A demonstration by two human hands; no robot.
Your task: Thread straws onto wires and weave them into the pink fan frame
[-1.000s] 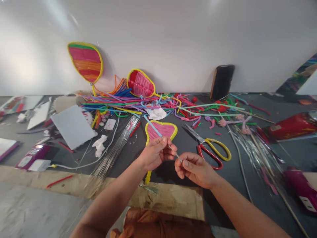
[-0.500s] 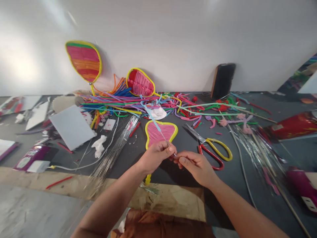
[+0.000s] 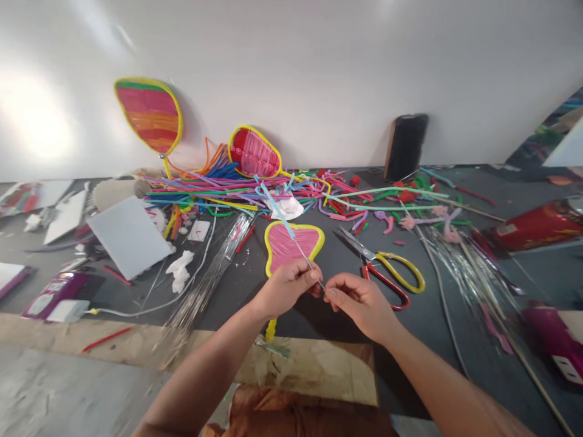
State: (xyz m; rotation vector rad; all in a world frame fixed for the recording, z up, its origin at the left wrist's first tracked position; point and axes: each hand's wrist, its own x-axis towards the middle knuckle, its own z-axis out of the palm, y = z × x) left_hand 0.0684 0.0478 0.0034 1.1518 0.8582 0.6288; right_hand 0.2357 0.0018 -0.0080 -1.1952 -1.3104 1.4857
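My left hand (image 3: 288, 286) is closed, pinching a thin metal wire (image 3: 301, 250) between thumb and fingers. The wire slants up and away, and a light blue pipe cleaner (image 3: 276, 205) covers its far stretch. At the wire's near end the fingertips of my right hand (image 3: 361, 304) are pressed together on it. Beneath the hands lies a pink panel with a yellow fuzzy rim (image 3: 311, 237) and a yellow handle (image 3: 271, 329), partly hidden by my left hand. Scissors with red and yellow handles (image 3: 381, 262) rest open to the right of my hands.
Loose pipe cleaners (image 3: 195, 189) heap along the wall, where two similar yellow-rimmed panels (image 3: 152, 115) lean. A phone (image 3: 407, 147) stands upright there. Bare wires (image 3: 207, 288) lie at left, a white card (image 3: 130, 237) beyond. A red packet (image 3: 540, 226) is at right.
The view has shifted slightly. Both hands keep hold of the wire in almost the same pose, with my right fingertips still at its near end.
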